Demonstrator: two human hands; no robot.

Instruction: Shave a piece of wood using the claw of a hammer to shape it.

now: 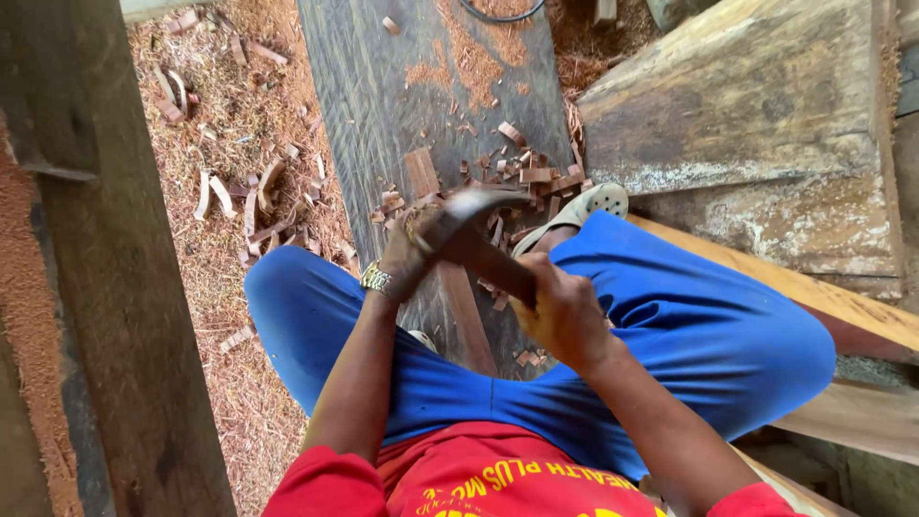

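Gripping the hatchet (pixel 479 235) with my right hand (pixel 565 311) wrapped tight round the handle, left hand (pixel 407 251) closed on the narrow reddish wood strip (pixel 450 278) to steady it on the grey plank (pixel 421 105) between my knees, chips (pixel 536 177) scattered just ahead, sawdust (pixel 239 124) off left.

No packages, labels, signs or screens in view; only yellow printed lettering across the red cotton shirt (pixel 498 483) at bottom centre.

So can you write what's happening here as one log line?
left hand: on tool head | right hand: grips hatchet handle | plank: wood chips | floor: sawdust
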